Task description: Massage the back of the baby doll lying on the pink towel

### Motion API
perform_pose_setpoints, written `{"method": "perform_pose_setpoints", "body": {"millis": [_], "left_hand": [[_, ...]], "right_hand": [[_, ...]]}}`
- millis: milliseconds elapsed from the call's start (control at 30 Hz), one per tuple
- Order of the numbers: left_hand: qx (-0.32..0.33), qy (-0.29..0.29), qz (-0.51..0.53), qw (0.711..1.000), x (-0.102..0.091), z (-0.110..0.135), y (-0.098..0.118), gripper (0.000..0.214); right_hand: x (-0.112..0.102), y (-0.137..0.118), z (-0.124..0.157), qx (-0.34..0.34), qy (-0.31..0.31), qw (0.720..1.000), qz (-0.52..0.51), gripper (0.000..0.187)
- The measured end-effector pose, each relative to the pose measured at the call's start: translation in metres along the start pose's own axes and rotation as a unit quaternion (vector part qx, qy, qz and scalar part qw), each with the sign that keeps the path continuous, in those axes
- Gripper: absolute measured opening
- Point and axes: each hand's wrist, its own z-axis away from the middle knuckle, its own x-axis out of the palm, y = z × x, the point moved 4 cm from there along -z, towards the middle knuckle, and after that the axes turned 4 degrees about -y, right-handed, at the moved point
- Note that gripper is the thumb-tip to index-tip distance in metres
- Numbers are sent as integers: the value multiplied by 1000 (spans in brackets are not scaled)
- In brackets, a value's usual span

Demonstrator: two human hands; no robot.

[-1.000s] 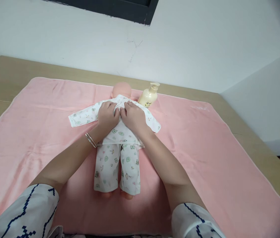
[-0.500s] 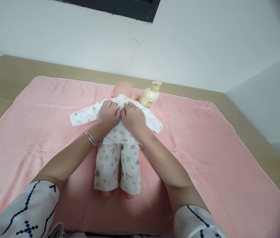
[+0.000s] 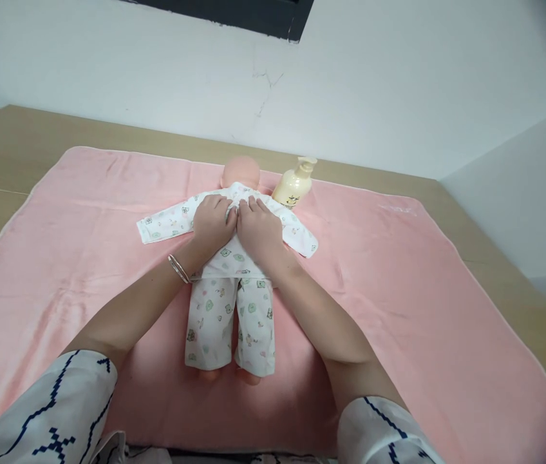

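A baby doll (image 3: 225, 264) in a white, animal-print top and trousers lies stretched out on a pink blanket (image 3: 379, 309). Its bald head (image 3: 241, 171) points away from me and shows no face. Both sleeves spread out sideways, and the feet peek from the trouser cuffs. My left hand (image 3: 212, 222) rests flat on the left of the doll's upper body, a bracelet (image 3: 178, 268) at the wrist. On the right side lies my right hand (image 3: 259, 233), palm down, fingers extended. The two thumbs nearly meet in the middle. Neither hand grips anything.
A cream pump bottle (image 3: 294, 185) stands by the doll's head, to its right. Beneath the blanket is a wooden table (image 3: 490, 277), which meets a white wall (image 3: 374, 84) at the back. A dark frame (image 3: 254, 16) hangs above.
The fingers of my right hand lie a little straighter and flatter on the doll's top. Otherwise both hands and the doll stay in nearly the same place.
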Motion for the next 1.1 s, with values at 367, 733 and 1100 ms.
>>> {"method": "perform_pose_setpoints", "body": {"millis": [367, 733, 1100], "left_hand": [[-11, -34, 15, 999, 8, -5, -4, 42], [-27, 45, 2, 999, -4, 8, 1, 31], [-68, -84, 63, 992, 15, -4, -13, 50]], "right_hand": [[15, 35, -25, -6, -58, 992, -114, 63], [-3, 2, 6, 29, -3, 999, -39, 47], [23, 34, -21, -44, -28, 990, -130, 59]]}}
